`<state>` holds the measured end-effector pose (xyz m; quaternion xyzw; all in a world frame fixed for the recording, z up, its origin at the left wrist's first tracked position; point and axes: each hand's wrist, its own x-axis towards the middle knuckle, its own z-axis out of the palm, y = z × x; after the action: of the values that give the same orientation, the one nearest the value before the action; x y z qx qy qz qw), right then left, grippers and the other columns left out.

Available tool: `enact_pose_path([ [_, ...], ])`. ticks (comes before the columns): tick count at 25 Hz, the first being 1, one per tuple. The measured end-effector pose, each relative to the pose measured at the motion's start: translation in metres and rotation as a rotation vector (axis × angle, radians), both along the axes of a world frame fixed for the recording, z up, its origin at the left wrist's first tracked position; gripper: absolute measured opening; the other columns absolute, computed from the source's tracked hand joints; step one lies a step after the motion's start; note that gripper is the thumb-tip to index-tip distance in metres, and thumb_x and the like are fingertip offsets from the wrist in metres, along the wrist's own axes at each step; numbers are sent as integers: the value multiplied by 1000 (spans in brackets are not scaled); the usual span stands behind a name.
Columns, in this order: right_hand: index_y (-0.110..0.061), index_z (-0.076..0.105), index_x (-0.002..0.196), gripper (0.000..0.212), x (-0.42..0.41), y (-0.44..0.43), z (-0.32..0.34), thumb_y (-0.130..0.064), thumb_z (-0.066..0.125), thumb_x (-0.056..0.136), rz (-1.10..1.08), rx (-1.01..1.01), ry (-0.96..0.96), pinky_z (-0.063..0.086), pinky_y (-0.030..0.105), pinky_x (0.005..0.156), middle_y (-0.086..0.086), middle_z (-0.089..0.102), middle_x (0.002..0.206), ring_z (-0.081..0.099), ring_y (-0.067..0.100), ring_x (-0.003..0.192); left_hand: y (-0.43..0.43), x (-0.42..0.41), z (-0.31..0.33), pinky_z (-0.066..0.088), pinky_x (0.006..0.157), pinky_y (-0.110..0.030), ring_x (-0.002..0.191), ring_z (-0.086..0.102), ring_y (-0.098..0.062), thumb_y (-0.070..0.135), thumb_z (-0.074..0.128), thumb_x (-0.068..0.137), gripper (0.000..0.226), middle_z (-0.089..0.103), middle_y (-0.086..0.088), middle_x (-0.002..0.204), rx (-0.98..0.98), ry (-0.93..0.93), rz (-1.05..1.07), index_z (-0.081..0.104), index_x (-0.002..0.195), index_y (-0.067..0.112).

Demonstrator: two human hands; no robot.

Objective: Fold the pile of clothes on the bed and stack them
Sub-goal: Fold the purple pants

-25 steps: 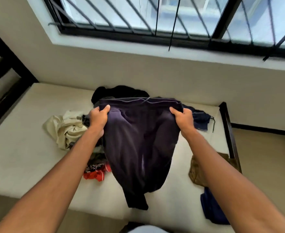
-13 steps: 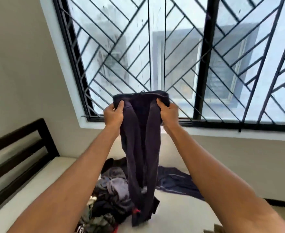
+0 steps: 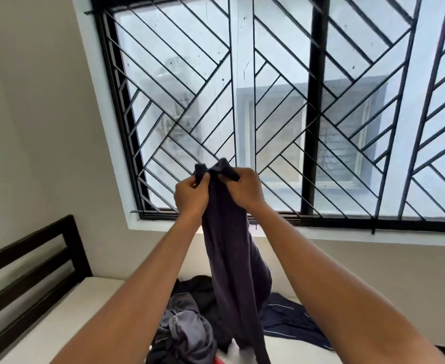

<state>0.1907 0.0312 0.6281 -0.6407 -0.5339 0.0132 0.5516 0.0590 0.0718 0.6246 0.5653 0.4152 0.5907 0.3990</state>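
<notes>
Both left grip (image 3: 190, 195) and right grip (image 3: 245, 191) pinch dark garment (image 3: 229, 258).

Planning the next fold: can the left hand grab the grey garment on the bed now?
Probably not: the left hand pinches the dark trousers, held high above the grey garment.
</notes>
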Motion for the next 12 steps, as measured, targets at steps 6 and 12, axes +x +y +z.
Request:
enact_pose_path([
  [6, -19, 61, 63, 42, -9, 22, -48, -48, 59, 93, -139, -183, 84, 40, 34, 61, -2, 63, 67, 64, 25, 72, 34, 3, -48, 52, 63, -39, 67, 64, -20, 38, 77, 83, 31, 72, -5, 69, -107, 67, -95, 71, 61, 17],
  [12, -18, 62, 58, 45, -17, 55, -95, -45, 64, 94, -201, -119, 441, 46, 37, 65, -1, 65, 63, 65, 24, 70, 49, 13, -93, 52, 66, -32, 73, 70, -15, 41, 71, 87, 27, 71, 9, 65, -94, 191, -108, 72, 64, 27],
])
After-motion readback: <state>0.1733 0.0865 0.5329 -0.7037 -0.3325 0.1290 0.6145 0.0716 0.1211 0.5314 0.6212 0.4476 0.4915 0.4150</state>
